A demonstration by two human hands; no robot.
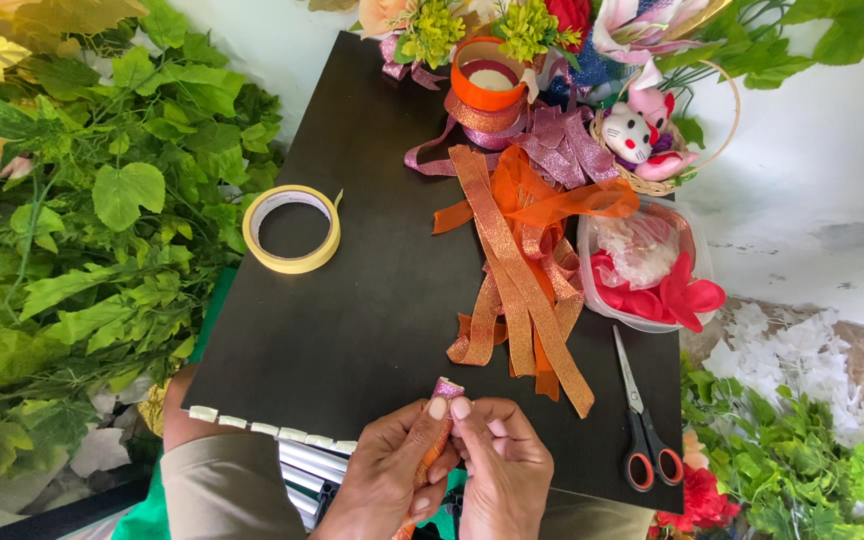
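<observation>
**Both hands pinching a folded ribbon piece at the near table edge**

Nearest first: left hand (389, 470) and right hand (500, 468) meet at the near edge of the dark table (352, 330). Fingertips of both hands are pressed together on a small folded ribbon piece (446, 388), pink glitter at the top with an orange glitter tail running down between the palms. Thumbs and forefingers are clamped on it; the remaining fingers are curled inward. The piece is held just above the table edge, not resting on it.

Left of the hands, a row of small cut tape strips (252, 425) is stuck along the table edge. Right of the hands, scissors (642, 420) with red and black handles lie closed on the table, blades pointing away.

Mid-table: a pile of orange glitter ribbons (522, 290) lies loose, strips overlapping. To its right, touching the pile, sits a clear plastic container (697, 262) holding red and white petals. Well apart on the left lies a roll of yellow masking tape (292, 228), flat.

Far edge: an orange ribbon spool (489, 75) stands upright, pink glitter ribbon (562, 145) trailing beside it. A small wicker basket (642, 180) holds a white and pink cat toy (632, 135). Artificial flowers (527, 25) crowd the far edge. Green artificial foliage (102, 200) fills the left side beyond the table.
</observation>
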